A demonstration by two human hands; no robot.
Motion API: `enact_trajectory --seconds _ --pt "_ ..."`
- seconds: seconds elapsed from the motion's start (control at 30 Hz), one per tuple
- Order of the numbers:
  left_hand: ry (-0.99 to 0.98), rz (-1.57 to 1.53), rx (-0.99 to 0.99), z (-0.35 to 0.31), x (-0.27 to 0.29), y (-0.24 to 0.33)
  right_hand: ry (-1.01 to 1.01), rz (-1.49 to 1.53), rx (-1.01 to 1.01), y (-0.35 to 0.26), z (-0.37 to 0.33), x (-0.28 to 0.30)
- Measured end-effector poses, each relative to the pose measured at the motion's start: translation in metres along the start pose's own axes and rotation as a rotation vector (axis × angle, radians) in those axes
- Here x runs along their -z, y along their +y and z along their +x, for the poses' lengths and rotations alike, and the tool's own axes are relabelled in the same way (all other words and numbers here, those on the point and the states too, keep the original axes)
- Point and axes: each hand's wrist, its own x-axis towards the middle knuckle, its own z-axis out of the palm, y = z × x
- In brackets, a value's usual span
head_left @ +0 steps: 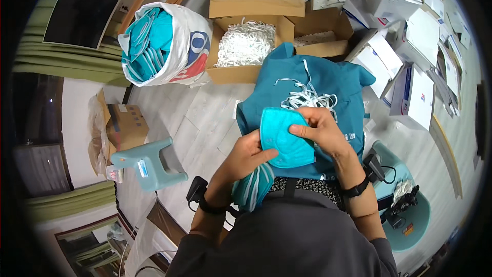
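Observation:
A turquoise folded face mask [286,141] is held up between my two hands, above a dark teal cloth [266,90] spread over my lap. My left hand [249,155] pinches its lower left edge, thumb on the front. Gripping the right edge is my right hand [324,132], its thumb on the mask's face and the other fingers behind. A loose heap of white elastic ear loops [310,97] lies on the cloth just beyond the mask. Below my left wrist rests a stack of turquoise masks [253,189] with white edges, partly hidden by my forearm.
At the far left stands a white sack [192,46] full of turquoise masks. Beside it an opened cardboard box [233,74] holds many white loops. White cartons [414,97] pile up on the right. A pale green stool [154,161] is at left, a teal basin [417,225] at right.

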Motion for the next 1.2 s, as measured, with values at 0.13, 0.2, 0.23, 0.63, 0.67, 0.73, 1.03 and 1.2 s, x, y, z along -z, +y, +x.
enact_trajectory --seconds 0.13,0.2,0.23,0.63,0.67,0.73,1.03,1.2 --pt "0.404 -0.045 -0.022 0.027 0.014 -0.001 0.441 -0.561 0.483 -0.009 -0.001 -0.027" --pt "0.568 -0.260 -0.038 0.039 0.014 -0.003 0.281 -0.704 0.561 -0.003 0.002 -0.048" --pt "0.674 -0.487 -0.039 0.051 0.016 -0.006 0.162 -0.721 0.615 0.003 0.001 -0.054" --pt "0.376 -0.195 0.082 0.036 0.019 -0.020 0.438 -0.184 0.303 0.010 0.012 -0.038" --pt "0.391 0.186 -0.146 0.038 0.026 -0.033 0.409 -0.192 0.307 0.010 0.015 -0.037" --pt "0.283 0.048 -0.125 0.037 0.018 -0.019 0.384 -0.137 0.265 0.013 0.020 -0.034" --pt "1.080 -0.195 -0.309 0.026 0.137 0.010 0.505 -0.392 0.243 0.014 0.022 -0.008" --pt "1.471 0.005 -0.719 -0.001 0.278 0.062 0.696 -0.487 0.255 0.033 -0.014 0.021"
